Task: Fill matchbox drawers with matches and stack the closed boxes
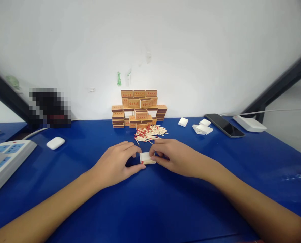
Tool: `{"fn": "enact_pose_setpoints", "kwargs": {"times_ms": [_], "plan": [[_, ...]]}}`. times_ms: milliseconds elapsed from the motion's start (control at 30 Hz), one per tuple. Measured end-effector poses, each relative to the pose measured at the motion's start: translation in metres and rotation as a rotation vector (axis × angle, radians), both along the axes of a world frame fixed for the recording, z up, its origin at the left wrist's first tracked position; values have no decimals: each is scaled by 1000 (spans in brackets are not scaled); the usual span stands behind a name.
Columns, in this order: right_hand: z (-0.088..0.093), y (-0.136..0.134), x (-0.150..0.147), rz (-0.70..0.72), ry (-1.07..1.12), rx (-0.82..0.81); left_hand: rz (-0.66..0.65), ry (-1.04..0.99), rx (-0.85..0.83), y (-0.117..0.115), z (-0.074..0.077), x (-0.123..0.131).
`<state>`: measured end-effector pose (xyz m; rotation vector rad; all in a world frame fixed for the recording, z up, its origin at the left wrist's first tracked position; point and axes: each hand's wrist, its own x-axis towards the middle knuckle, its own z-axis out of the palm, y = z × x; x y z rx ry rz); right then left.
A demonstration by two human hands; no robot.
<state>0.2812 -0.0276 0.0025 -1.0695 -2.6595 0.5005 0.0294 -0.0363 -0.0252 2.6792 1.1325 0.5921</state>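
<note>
A small white matchbox tray (145,156) lies on the blue table in front of me. Several matches (148,162) rest along its near side, red heads to the left. My left hand (117,162) has thumb and forefinger closed around the tray's left end. At the right end, my right hand (174,157) pinches the matches with its fingertips inside the tray; the exact grip is partly hidden. Just beyond the tray is a loose pile of red-headed matches (152,132). Behind it, yellow-brown matchboxes (140,103) are stacked against the wall.
Folded white pieces (203,127), a dark phone (224,125) and a white flat device (249,123) lie to the right. On the left are a white earbud case (55,143) and a power strip (11,158). A white wall (203,60) bounds the table's back.
</note>
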Motion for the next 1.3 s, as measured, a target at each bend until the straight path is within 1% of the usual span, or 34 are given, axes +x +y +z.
{"fn": "enact_pose_setpoints", "kwargs": {"times_ms": [67, 133, 200, 267, 333, 400, 600, 733, 833, 900, 967, 1033, 1100, 1167, 1233, 1300], "plan": [[-1, 3, 0, 24, 27, -26, 1, 2, 5, 0, 0, 0], [-3, 8, 0, 15, 74, -42, 0, 4, 15, 0, 1, 0], [-8, 15, 1, -74, 141, -7, -2, 7, 24, 0, 1, 0], [-15, 22, 1, -210, 176, 56, -2, 11, 27, -1, 1, -1], [-21, 29, 2, -320, 153, 97, -1, 18, 24, -1, 0, -1], [-25, 33, 3, -365, 107, 105, 1, 22, 21, -1, 0, -1], [-27, 31, 1, -314, 53, 132, -4, 23, 24, 0, 1, -1], [-26, 27, 1, -321, 27, 105, -3, 24, 19, 1, 0, -1], [-23, 26, 4, -323, -21, 67, 0, 28, 14, 1, -1, -1], [-18, 24, 7, -309, -13, 71, 3, 26, 14, 1, -1, -1], [-12, 19, 7, -261, 35, 68, 3, 28, 14, 0, -1, -1], [-7, 12, 4, -173, 67, 39, 3, 32, 15, 0, 0, -1], [-5, 5, -1, -93, 50, -1, 5, 36, 16, 1, 1, -1], [-4, 0, -5, -43, 24, -27, 4, 37, 14, 1, 1, -1], [-4, 0, -5, -29, 47, -19, 1, 38, 10, 1, 1, -1], [-4, 7, 0, -77, 112, 42, 1, 36, 8, 1, 1, -1]]}}
